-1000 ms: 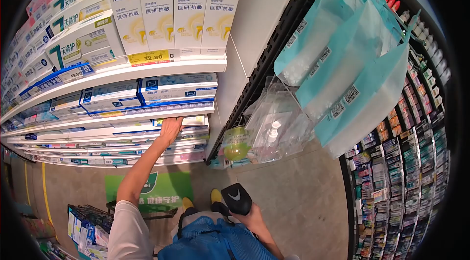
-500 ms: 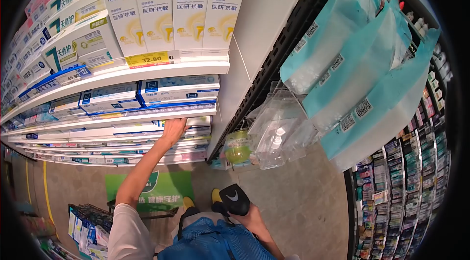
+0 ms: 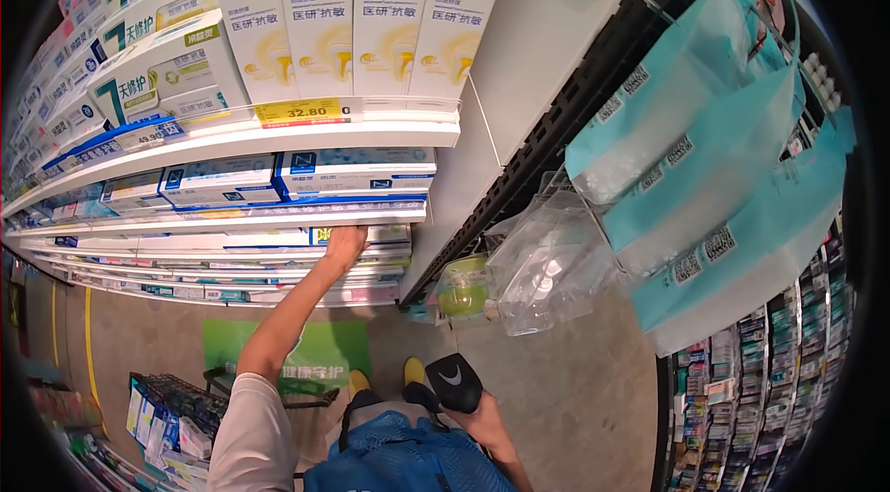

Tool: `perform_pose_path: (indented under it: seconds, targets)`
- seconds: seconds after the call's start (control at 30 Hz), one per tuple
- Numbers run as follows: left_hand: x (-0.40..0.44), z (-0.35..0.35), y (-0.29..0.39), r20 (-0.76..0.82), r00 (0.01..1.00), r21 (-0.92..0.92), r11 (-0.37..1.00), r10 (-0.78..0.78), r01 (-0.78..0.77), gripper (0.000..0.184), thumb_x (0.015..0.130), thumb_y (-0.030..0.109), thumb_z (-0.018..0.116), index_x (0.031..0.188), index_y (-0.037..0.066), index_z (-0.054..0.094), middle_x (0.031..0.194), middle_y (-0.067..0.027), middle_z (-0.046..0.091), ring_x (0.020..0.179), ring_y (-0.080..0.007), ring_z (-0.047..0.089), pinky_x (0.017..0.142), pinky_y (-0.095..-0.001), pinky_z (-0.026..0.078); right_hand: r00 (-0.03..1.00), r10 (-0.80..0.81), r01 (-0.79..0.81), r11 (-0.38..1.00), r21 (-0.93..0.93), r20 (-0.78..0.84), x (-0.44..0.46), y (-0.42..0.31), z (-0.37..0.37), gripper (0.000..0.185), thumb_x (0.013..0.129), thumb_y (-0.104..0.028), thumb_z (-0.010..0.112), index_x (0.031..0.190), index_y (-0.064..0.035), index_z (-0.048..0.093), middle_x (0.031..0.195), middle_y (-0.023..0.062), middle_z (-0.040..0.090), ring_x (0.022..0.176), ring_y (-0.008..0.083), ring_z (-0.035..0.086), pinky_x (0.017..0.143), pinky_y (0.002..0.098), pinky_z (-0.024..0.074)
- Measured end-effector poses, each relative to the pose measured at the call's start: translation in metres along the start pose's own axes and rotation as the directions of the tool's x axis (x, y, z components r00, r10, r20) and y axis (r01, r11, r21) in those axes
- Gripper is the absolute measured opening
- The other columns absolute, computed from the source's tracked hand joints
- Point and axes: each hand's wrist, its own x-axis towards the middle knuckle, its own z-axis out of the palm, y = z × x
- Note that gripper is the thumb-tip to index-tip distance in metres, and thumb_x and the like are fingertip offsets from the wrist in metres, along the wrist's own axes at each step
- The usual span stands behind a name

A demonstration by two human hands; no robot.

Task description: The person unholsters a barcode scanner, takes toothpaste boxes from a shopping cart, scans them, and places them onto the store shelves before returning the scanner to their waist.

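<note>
My left hand reaches into a lower shelf, just under the shelf lip. Its fingertips are partly hidden there among flat boxes, and whether they grip one cannot be made out. Next to it lies a box with a dark blue and yellow-green end. Down by my body, my right hand is closed on a black item with a grey swoosh; its exact kind is unclear. Above my left hand, long white and blue toothpaste boxes lie on a shelf.
Upright white and yellow boxes stand on the upper shelf above a yellow price tag. Teal bags and clear plastic packaging hang at right. A wire basket of boxes stands lower left, beside a green floor mat.
The view has shifted slightly, so the shelves and hanging bags appear farther right. My left hand stays at the lower shelf, and my right hand still holds the black item.
</note>
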Motion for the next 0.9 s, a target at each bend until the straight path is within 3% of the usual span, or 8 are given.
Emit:
perform_pose_path:
  seconds: [0.03,0.07,0.13,0.3,0.4,0.6,0.83,0.9]
  targets:
    - [0.0,0.0,0.002,-0.001,1.0,0.0,1.0,-0.006,0.006,0.041,0.073,0.028,0.07,0.102,0.002,0.056,0.096,-0.0183,0.059,0.09,-0.0317,0.058,0.073,-0.0405,0.048,0.999,-0.054,0.054,0.999,-0.004,-0.006,0.001,0.0,0.001,0.026,0.073,-0.006,0.071,0.095,0.0022,0.061,0.071,0.0046,0.063,0.064,0.0088,0.057,0.058,0.0254,0.0468]
    - [-0.001,0.001,0.004,0.048,0.996,-0.039,0.997,-0.07,0.072,0.04,0.073,0.028,0.069,0.101,0.002,0.056,0.096,-0.0183,0.059,0.092,-0.0315,0.058,0.076,-0.0404,0.047,0.999,-0.054,0.054,0.999,-0.006,0.0,0.002,-0.001,0.0,0.026,0.073,-0.006,0.071,0.095,0.0022,0.061,0.071,0.0046,0.063,0.064,0.0088,0.057,0.058,0.0254,0.0468]
    - [-0.006,0.002,0.005,0.103,0.986,-0.075,0.987,-0.134,0.142,0.039,0.074,0.027,0.068,0.101,0.002,0.056,0.096,-0.0182,0.059,0.093,-0.0312,0.058,0.078,-0.0402,0.046,1.0,0.02,-0.02,1.0,0.012,0.018,0.002,-0.001,0.0,0.034,0.068,-0.004,0.074,0.099,0.003,0.061,0.09,0.009,0.066,0.083,0.0124,0.059,0.076,0.0274,0.0473]
    - [-0.025,0.016,0.001,-0.178,0.982,0.058,0.996,-0.059,0.07,0.05,0.08,0.029,0.06,0.117,-0.002,0.049,0.115,-0.0199,0.049,0.111,-0.0325,0.045,0.096,-0.0438,0.035,0.999,-0.023,0.022,0.999,0.023,0.028,0.004,-0.003,0.002,0.034,0.068,-0.003,0.074,0.099,0.0024,0.062,0.09,0.0084,0.066,0.083,0.012,0.059,0.076,0.0269,0.0471]
    - [-0.038,0.022,-0.004,-0.14,0.986,0.017,0.995,-0.093,0.096,0.06,0.081,0.032,0.058,0.125,-0.006,0.041,0.124,-0.0211,0.043,0.119,-0.0336,0.036,0.103,-0.0454,0.026,0.998,-0.029,0.029,1.0,0.007,0.05,0.005,0.004,0.002,0.032,0.069,-0.003,0.074,0.098,0.0019,0.062,0.089,0.0078,0.067,0.082,0.0115,0.059,0.075,0.0268,0.0472]
    - [-0.048,0.022,-0.006,-0.128,0.977,-0.029,0.986,-0.169,0.166,0.075,0.08,0.039,0.057,0.132,-0.008,0.031,0.134,-0.0236,0.036,0.126,-0.0354,0.031,0.108,-0.0464,0.019,0.998,0.012,-0.009,0.999,-0.045,0.061,0.006,0.003,0.003,0.031,0.068,-0.004,0.076,0.096,0.0016,0.064,0.089,0.0081,0.067,0.081,0.0119,0.061,0.075,0.0272,0.0478]
    - [-0.048,0.018,-0.009,-0.155,0.977,-0.086,0.987,-0.15,0.138,0.076,0.08,0.042,0.057,0.132,-0.008,0.03,0.132,-0.0238,0.036,0.126,-0.0373,0.03,0.109,-0.046,0.019,0.992,0.026,-0.017,0.997,-0.079,0.12,0.008,0.005,0.002,0.037,0.068,-0.006,0.076,0.101,0.0028,0.061,0.092,0.0101,0.067,0.085,0.0136,0.061,0.077,0.0283,0.0478]
    - [-0.048,0.014,-0.008,-0.052,0.984,-0.104,0.981,-0.171,0.165,0.081,0.079,0.044,0.055,0.134,-0.008,0.027,0.136,-0.0249,0.031,0.128,-0.0385,0.027,0.109,-0.0464,0.017,0.991,-0.004,0.016,0.996,-0.092,0.131,0.01,0.008,0.003,0.039,0.068,-0.007,0.076,0.103,0.0033,0.06,0.093,0.0104,0.067,0.086,0.0138,0.061,0.078,0.0285,0.0476]
